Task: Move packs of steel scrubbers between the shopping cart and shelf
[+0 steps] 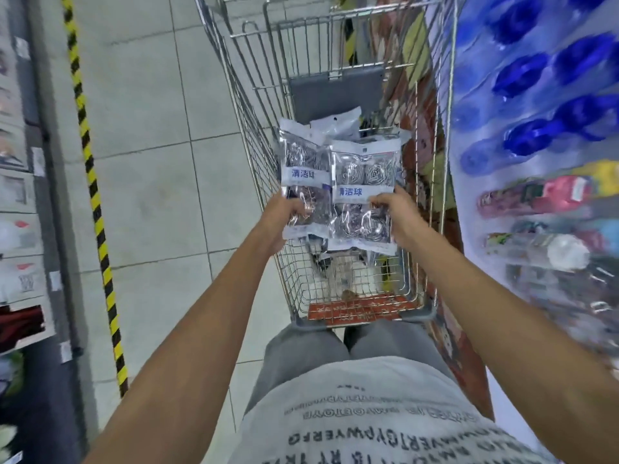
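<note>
Scrubber packs held: two. Left pack (306, 182), clear bag with blue label, is gripped at its lower edge by the left hand (279, 217), above the cart (335, 78). Right pack (365, 192), same kind, is pinched at its right edge by the right hand (398, 216), just beside the first and overlapping it slightly. Further packs (335, 123) lie in the cart below; their count is unclear, as the held pair covers most of them. Cart: one, wire, its far end cut off by the frame edge. Right of cart: shelf (542, 182) with blue-capped bottles (522, 75), blurred. Left of cart: one yellow-black floor stripe (92, 182).
</note>
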### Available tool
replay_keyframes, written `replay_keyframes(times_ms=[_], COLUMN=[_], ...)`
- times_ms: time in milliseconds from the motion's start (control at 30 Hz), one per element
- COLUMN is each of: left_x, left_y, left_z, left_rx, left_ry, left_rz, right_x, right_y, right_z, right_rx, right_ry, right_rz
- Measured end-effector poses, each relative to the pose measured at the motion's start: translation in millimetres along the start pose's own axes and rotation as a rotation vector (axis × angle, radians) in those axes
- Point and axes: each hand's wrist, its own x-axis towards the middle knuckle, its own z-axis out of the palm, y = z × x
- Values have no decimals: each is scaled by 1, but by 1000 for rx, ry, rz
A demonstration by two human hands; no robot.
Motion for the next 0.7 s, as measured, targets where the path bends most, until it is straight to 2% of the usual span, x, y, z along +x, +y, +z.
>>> replay_keyframes(times_ms=[200, 400, 700], left_x=[-58, -96, -132], left_y=[-27, -65, -124], left_z=[18, 64, 125], left_rx=[25, 206, 439], left_ry=[-147, -305, -506], left_rz=[2, 46, -54], right_x=[-93, -176, -265], right_y=[41, 96, 210], right_z=[-50, -87, -153], right_rx=[173, 296, 603], right_ry=[163, 263, 489], right_rz=[-71, -221, -180])
